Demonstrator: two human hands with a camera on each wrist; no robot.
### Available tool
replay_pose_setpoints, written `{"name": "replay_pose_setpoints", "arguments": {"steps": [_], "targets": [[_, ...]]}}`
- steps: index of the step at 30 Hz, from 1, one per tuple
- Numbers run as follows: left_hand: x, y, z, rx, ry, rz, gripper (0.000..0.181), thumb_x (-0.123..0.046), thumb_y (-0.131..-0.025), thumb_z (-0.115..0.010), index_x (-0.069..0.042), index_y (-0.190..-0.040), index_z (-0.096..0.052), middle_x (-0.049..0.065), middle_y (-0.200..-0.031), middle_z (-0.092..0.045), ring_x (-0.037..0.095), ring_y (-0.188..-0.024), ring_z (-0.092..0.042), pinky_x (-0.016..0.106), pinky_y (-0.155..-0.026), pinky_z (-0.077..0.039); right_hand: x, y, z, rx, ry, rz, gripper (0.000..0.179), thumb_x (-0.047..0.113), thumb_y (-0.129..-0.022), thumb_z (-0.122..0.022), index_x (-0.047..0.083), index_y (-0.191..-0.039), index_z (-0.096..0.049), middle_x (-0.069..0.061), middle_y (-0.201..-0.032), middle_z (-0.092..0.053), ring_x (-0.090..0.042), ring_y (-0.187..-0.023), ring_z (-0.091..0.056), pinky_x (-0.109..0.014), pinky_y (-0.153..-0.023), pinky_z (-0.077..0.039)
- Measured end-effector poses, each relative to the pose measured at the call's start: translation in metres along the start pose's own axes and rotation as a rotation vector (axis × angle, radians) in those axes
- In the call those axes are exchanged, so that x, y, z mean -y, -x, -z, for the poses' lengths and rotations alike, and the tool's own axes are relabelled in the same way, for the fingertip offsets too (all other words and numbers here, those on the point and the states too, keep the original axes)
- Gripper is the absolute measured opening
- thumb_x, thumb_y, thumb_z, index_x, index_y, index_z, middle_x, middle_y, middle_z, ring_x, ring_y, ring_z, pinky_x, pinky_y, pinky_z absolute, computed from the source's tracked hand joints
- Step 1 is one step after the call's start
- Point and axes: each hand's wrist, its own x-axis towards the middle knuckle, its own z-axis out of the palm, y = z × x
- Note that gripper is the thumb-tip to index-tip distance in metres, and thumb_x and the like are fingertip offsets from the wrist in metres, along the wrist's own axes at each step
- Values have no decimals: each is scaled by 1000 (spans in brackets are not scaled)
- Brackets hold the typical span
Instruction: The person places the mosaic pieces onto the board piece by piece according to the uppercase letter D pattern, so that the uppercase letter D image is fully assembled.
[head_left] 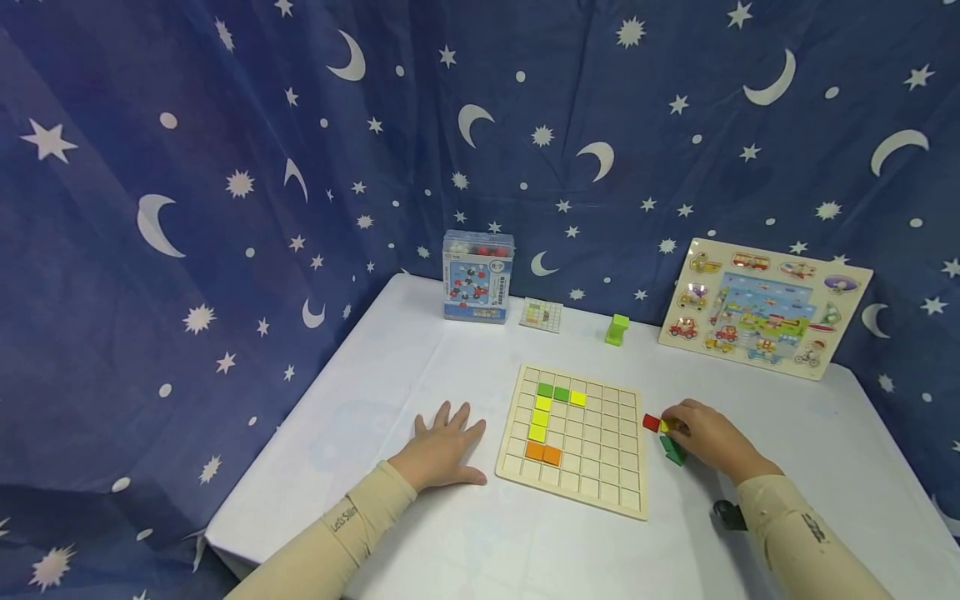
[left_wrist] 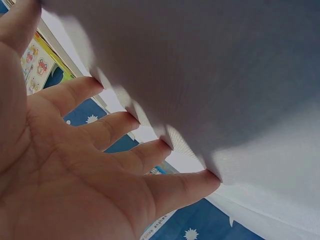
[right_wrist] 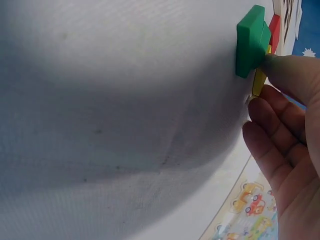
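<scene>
A square wooden grid board (head_left: 592, 442) lies mid-table, with green, yellow and orange square tiles in its left and upper cells. Left of it, my left hand (head_left: 441, 450) rests on the white cloth, fingers spread and holding nothing; its fingertips (left_wrist: 212, 177) touch the cloth. Right of the board, my right hand (head_left: 705, 435) pinches a yellow tile (right_wrist: 259, 80) between thumb and fingers, low over the table. A red tile (head_left: 651, 422) lies between that hand and the board. Green tiles (head_left: 672, 450) sit just in front of the hand, beside the yellow one.
At the back stand a boxed molecule set (head_left: 477, 279), a small grid pattern card (head_left: 542, 315) and a light green block (head_left: 617, 329). A wooden vehicle puzzle (head_left: 765, 307) leans against the star-patterned curtain. A black object (head_left: 727, 515) lies by the right wrist.
</scene>
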Motion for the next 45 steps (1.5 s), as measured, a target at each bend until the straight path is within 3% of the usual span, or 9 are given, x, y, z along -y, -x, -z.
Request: {"name": "replay_pose_setpoints", "arguments": {"steps": [12, 18, 26, 29, 34, 40, 45], "targets": [[0, 1, -1, -4, -3, -5, 89, -68, -79, -67, -17, -149, -46, 20, -158, -33, 52, -142, -26, 78, -98, -29, 0, 11, 2, 31, 38, 20, 20, 15, -89, -74, 11, -107, -68, -1, -85, -57, -16, -74, -52, -44, -78, -56], [0, 1, -1, 0, -7, 1, 88, -67, -79, -67, -17, -149, -46, 20, -158, -33, 52, -143, -25, 78, -98, -29, -1, 17, -1, 11, 98, 57, 20, 9, -92, -69, 14, -110, -64, -2, -87, -56, -16, -71, -52, -43, -75, -57], [-1, 2, -1, 13, -1, 13, 89, -67, -79, -67, -17, -149, -46, 20, -158, -32, 52, -143, -25, 78, -99, -28, 7, 22, -4, -44, 92, 58, 24, 9, -93, -67, 14, -116, -60, -6, -92, -56, -18, -72, -53, -45, -74, -56], [-1, 2, 0, 16, -2, 18, 89, -67, -78, -68, -17, -149, -46, 20, -158, -32, 52, -143, -25, 78, -99, -28, 23, 24, -3, -100, 106, 135, 26, 10, -92, -69, 14, -116, -60, -5, -93, -57, -15, -71, -53, -41, -70, -56], [-1, 1, 0, 19, -4, 26, 89, -68, -78, -67, -18, -150, -46, 19, -158, -31, 51, -144, -24, 78, -100, -27, 65, 26, -8, -192, 118, 331, 25, 11, -90, -73, 18, -111, -63, 3, -93, -57, -7, -69, -50, -31, -65, -52], [-1, 0, 0, 18, 0, 18, 90, -68, -79, -67, -18, -150, -45, 20, -159, -31, 51, -144, -23, 78, -100, -27, 112, 28, -20, -151, 95, 462, 23, 19, -89, -76, 24, -108, -65, 9, -92, -57, -4, -71, -49, -24, -67, -52], [-2, -1, -1, 14, -9, 17, 90, -68, -79, -67, -18, -150, -45, 19, -159, -31, 51, -144, -23, 78, -100, -27, 130, 27, -28, -121, 97, 504, 20, 21, -89, -75, 26, -106, -66, 10, -91, -56, -5, -71, -47, -24, -68, -50]]}}
